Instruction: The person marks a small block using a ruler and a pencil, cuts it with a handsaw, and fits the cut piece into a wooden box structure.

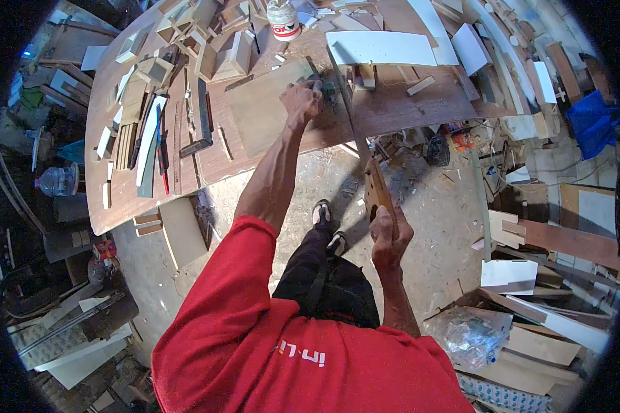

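My right hand [390,234] is wrapped round the wooden handle of a handsaw [357,131]. The saw's long, narrow blade points away from me across the near edge of the workbench [420,110]. Left of the blade, my left hand [302,100] rests closed on the right part of a flat brown board [258,113]. Its fingers curl down close to the blade, and what they hold, if anything, is hidden. A long white panel [382,48] lies just beyond the saw, with small wood blocks under and beside it.
A white tub [282,20] stands at the back. On the left lie a dark try square [198,124], a red and black tool [161,148], wood strips and box-shaped wooden pieces [224,58]. Scraps litter the floor, with a plastic bag [470,336] and stacked offcuts at right.
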`<action>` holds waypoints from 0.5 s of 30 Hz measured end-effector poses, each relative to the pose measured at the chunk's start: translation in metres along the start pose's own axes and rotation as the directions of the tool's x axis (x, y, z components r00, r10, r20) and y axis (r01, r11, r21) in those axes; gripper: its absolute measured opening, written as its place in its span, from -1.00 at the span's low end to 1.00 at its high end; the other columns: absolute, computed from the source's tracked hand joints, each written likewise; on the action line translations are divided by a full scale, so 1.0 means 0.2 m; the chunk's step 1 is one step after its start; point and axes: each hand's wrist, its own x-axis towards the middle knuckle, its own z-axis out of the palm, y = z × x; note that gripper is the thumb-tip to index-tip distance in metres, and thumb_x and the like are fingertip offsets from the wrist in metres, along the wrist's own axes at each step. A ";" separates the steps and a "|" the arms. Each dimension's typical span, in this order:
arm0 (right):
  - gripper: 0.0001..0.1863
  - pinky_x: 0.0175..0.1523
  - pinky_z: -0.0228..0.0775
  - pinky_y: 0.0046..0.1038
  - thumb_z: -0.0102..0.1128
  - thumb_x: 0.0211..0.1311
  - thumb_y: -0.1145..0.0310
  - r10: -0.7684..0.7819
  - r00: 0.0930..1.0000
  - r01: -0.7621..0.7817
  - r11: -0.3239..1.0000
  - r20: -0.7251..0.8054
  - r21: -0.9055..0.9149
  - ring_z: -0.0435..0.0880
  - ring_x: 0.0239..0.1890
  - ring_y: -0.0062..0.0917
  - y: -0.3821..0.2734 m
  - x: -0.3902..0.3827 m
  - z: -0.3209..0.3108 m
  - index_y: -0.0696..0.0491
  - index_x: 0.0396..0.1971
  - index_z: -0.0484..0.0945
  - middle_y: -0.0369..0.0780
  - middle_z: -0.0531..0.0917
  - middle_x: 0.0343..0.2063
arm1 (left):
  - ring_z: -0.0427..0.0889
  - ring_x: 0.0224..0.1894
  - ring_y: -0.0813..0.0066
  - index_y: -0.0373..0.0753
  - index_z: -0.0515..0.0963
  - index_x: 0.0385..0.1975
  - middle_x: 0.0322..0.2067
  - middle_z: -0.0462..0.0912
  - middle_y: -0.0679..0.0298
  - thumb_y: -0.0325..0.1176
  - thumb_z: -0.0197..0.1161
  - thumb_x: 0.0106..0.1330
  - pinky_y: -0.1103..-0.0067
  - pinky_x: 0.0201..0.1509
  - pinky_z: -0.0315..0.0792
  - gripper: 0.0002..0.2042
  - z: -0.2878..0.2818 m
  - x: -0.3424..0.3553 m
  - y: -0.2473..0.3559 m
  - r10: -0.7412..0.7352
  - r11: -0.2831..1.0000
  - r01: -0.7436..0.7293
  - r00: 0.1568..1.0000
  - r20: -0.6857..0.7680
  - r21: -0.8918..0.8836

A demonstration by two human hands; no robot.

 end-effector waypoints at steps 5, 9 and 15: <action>-0.52 -0.51 0.26 -0.52 -0.01 0.31 0.22 0.070 0.997 -0.067 0.994 0.028 -0.087 0.38 -0.63 -0.65 -0.05 -0.03 -0.02 0.23 0.10 0.45 -0.27 0.49 -0.63 | 0.60 -0.19 -0.01 0.06 0.66 -0.17 -0.20 0.66 0.16 -0.04 0.05 0.29 0.14 -0.15 0.44 -0.71 0.01 0.02 -0.05 0.023 0.987 -0.028 0.999 -0.038 -0.159; -0.52 -0.50 0.28 -0.52 -0.01 0.32 0.23 0.022 0.999 -0.017 0.991 0.039 -0.129 0.41 -0.61 -0.65 0.03 -0.06 -0.04 0.24 0.11 0.44 -0.22 0.55 -0.58 | 0.61 -0.20 0.04 0.06 0.65 -0.14 -0.26 0.67 0.15 0.12 -0.04 0.34 0.18 -0.16 0.46 -0.60 -0.03 0.02 0.01 0.028 0.997 -0.020 0.995 0.097 -0.079; -0.53 -0.49 0.33 -0.52 -0.01 0.32 0.26 0.005 0.996 0.008 0.989 0.087 -0.146 0.46 -0.60 -0.64 -0.01 -0.08 -0.04 0.23 0.13 0.42 -0.19 0.60 -0.55 | 0.62 -0.14 0.10 0.08 0.67 -0.17 -0.19 0.64 0.21 0.03 0.11 0.20 0.14 -0.14 0.44 -0.67 0.00 0.04 -0.04 -0.025 1.000 0.026 0.998 0.052 -0.009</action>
